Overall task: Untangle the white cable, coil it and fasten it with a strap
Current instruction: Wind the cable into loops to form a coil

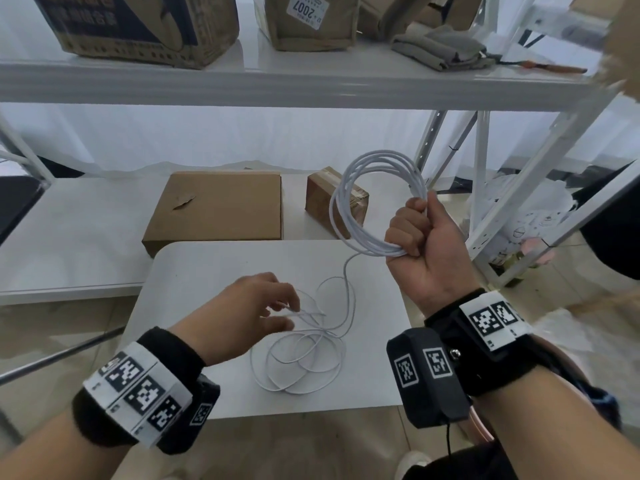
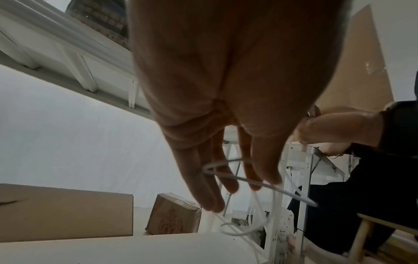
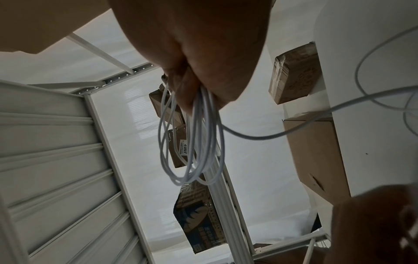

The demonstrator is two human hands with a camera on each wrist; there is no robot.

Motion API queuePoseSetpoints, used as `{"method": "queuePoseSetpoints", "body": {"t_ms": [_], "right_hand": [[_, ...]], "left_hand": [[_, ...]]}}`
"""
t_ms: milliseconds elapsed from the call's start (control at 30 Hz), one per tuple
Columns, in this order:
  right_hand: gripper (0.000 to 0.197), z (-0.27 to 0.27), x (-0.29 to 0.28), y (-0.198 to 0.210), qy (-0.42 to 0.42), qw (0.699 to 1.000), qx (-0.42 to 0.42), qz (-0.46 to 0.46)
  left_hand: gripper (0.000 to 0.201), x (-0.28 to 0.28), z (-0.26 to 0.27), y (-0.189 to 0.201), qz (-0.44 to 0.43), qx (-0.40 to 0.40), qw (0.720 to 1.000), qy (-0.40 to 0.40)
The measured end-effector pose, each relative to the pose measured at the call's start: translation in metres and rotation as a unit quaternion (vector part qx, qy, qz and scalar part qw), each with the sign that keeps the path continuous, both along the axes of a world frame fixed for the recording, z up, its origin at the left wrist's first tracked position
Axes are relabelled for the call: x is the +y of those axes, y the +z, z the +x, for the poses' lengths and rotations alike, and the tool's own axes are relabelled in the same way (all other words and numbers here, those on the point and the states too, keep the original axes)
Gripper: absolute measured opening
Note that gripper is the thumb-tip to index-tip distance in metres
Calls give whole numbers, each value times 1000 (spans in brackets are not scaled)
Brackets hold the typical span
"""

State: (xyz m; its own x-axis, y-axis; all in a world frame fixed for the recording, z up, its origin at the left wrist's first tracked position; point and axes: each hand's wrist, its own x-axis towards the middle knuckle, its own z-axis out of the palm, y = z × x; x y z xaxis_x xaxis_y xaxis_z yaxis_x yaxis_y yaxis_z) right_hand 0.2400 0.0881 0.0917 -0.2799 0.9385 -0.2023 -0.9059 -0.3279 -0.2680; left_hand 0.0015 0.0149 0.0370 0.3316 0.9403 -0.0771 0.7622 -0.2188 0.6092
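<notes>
My right hand point(image 1: 412, 230) is raised above the table's far right corner and grips a coil of white cable point(image 1: 375, 195) with several turns; in the right wrist view the coil point(image 3: 192, 142) hangs from my fist point(image 3: 194, 89). One strand drops from the coil to a loose tangle point(image 1: 301, 362) on the small white table point(image 1: 207, 289). My left hand point(image 1: 289, 311) hovers over the tangle's top with its fingers fairly straight. A loop of cable point(image 2: 228, 176) lies across those fingers point(image 2: 210, 196). I see no strap.
A flat cardboard box point(image 1: 221, 206) and a small taped box point(image 1: 329, 192) lie on the low shelf behind the table. Above is a shelf board point(image 1: 277, 81) carrying boxes and folded cloth. White rack uprights point(image 1: 481, 188) stand at the right.
</notes>
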Motion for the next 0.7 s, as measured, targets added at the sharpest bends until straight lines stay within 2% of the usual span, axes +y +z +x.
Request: {"method": "queuePoseSetpoints", "body": {"t_ms": [33,100,167,233,333,367,400,433,500,567,600,667,700], "right_hand": [[48,0,0,0,-3,1000,-1,-1],[48,1,0,0,-11,1000,-3,-1],[47,1,1,0,-17,1000,-8,2],[45,2,1,1,-19,1000,-23,9],[44,4,1,3,-14,996,-81,26],[43,5,0,4,-12,992,-118,36],[42,5,0,5,-12,985,-163,50],[41,4,-2,6,-14,975,-212,66],[39,1,-5,7,-21,948,-304,96],[39,-3,-7,5,-30,917,-380,115],[39,-5,-8,3,-28,903,-411,119],[40,-7,-9,-1,4,887,-448,115],[39,-7,-9,-3,34,882,-457,107]], "left_hand": [[9,1,0,0,4,2,1000,7],[16,3,-1,-1,10,9,999,39],[21,5,-1,4,-8,-55,992,110],[27,7,-3,8,-10,-109,975,193],[30,14,-13,18,11,-117,951,286],[31,18,-17,19,-9,-165,931,325],[32,21,-19,19,-53,-246,897,363],[32,24,-22,19,-107,-333,849,396],[24,25,-25,25,-217,-503,727,414],[3,26,-31,31,-313,-624,614,368],[17,26,-33,33,-338,-667,577,329],[59,25,-39,33,-338,-720,545,266],[74,24,-42,35,-318,-739,533,263]]}}
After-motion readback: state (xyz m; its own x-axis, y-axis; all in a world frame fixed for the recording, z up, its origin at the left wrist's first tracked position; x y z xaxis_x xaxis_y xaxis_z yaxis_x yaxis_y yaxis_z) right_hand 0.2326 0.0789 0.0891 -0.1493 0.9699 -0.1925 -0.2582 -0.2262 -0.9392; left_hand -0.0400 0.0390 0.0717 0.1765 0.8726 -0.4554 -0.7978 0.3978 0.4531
